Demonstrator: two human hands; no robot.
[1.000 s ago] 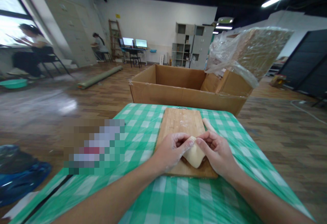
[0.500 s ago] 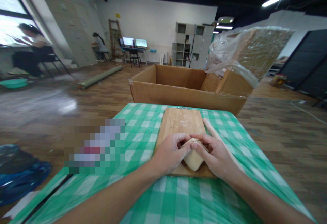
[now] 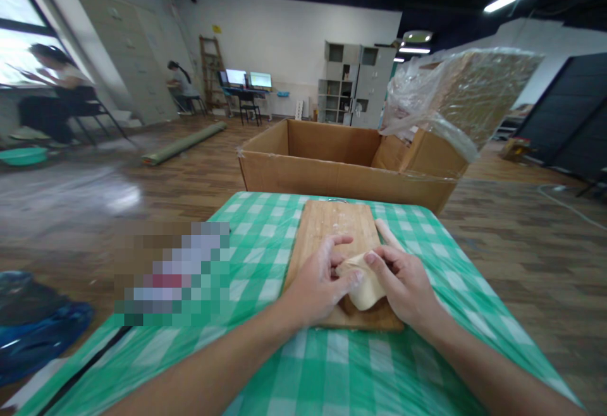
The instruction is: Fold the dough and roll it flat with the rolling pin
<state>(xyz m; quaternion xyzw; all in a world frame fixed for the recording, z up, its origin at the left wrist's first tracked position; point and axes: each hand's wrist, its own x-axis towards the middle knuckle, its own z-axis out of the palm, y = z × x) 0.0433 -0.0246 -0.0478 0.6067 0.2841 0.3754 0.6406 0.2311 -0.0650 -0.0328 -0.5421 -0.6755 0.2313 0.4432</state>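
A pale, folded piece of dough is between my hands, just above the near end of a wooden cutting board. My right hand pinches its upper right edge between thumb and fingers. At the dough's left side, my left hand has its thumb pressed on the front and some fingers curled behind, while the index finger stretches out over the board. Flour dusts the board and my fingers. Along the board's right side lies a rolling pin, partly hidden by my right hand.
A green-and-white checked cloth covers the table. Beyond its far edge stands a big open cardboard box with plastic wrap. A blurred-out item lies at the left edge. Two people sit farther back on the left.
My left index finger has lifted off the dough and stretched out, and the hands have drawn slightly apart. The right hand still pinches the dough, which now looks more opened at the top.
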